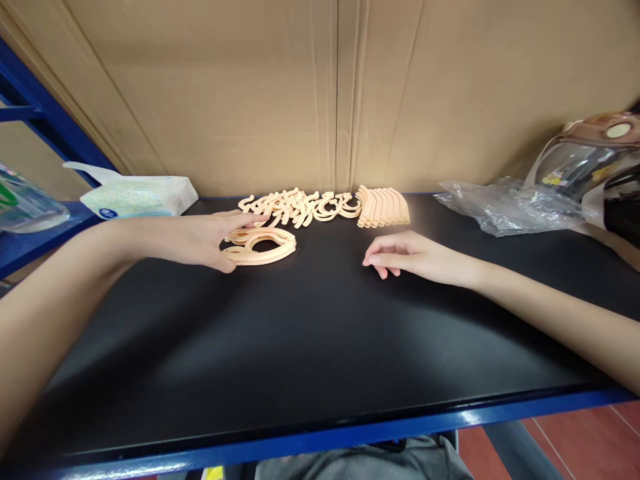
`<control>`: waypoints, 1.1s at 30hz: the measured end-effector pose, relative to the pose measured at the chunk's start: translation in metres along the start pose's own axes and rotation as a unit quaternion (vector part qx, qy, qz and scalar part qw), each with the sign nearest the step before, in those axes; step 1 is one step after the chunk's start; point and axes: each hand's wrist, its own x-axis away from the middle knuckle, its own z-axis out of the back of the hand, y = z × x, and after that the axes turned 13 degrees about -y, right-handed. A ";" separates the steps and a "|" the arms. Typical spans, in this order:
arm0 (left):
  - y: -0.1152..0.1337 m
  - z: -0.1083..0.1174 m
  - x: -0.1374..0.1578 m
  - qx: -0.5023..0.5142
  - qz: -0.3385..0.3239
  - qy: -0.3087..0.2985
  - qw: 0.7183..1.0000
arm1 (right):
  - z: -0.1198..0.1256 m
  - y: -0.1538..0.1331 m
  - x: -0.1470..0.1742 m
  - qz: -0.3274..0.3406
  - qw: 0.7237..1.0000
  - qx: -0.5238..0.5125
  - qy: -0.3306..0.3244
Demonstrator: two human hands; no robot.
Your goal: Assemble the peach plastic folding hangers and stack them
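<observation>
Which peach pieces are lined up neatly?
The rightmost group, curved pieces side by side; the hooks left of them lie jumbled, and the looped pieces are at the left hand.

The pale peach frames lie flat in a layered bunch, tapered ends pointing right, rounded openings showing, the other end between the left fingers. Just behind, matching hooks sprawl loosely beside a tidy row of curved bars.
</observation>
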 end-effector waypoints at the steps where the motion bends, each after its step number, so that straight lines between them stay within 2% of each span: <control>1: 0.001 0.000 0.000 -0.011 0.000 0.001 1.000 | 0.000 0.000 0.000 0.000 1.000 0.001 0.001; 6: 0.004 0.005 0.004 -0.047 -0.002 -0.009 0.999 | 0.000 0.000 0.000 0.004 1.000 0.000 0.001; 8: 0.012 0.006 0.006 -0.047 -0.022 0.012 0.999 | 0.001 0.001 0.000 0.006 1.000 -0.004 -0.003; 11: 0.037 0.001 0.004 -0.011 -0.056 0.109 0.992 | 0.001 0.003 -0.001 0.008 1.000 -0.007 -0.007; 14: 0.070 -0.017 -0.005 0.007 -0.126 0.198 0.972 | 0.000 0.003 -0.002 0.009 1.000 -0.009 -0.004; 17: 0.095 -0.037 -0.013 -0.018 -0.177 0.172 0.969 | 0.006 -0.001 -0.002 -0.002 0.999 -0.006 0.041; 20: 0.105 -0.050 -0.016 -0.036 -0.210 0.150 0.965 | 0.029 -0.004 -0.002 -0.029 0.989 0.038 0.143; 22: 0.105 -0.054 -0.017 -0.035 -0.220 0.126 0.967 | 0.053 -0.001 -0.002 -0.069 0.968 0.091 0.225; 24: 0.105 -0.055 -0.018 -0.021 -0.222 0.102 0.969 | 0.078 0.006 -0.005 -0.149 0.936 0.177 0.265; 25: 0.104 -0.055 -0.018 -0.013 -0.223 0.097 0.970 | 0.089 0.011 -0.007 -0.199 0.920 0.206 0.268; 28: 0.104 -0.054 -0.018 0.003 -0.225 0.104 0.969 | 0.111 0.026 -0.017 -0.254 0.908 0.205 0.264; 33: 0.104 -0.054 -0.019 0.008 -0.233 0.116 0.966 | 0.116 0.041 -0.034 -0.305 0.898 0.182 0.261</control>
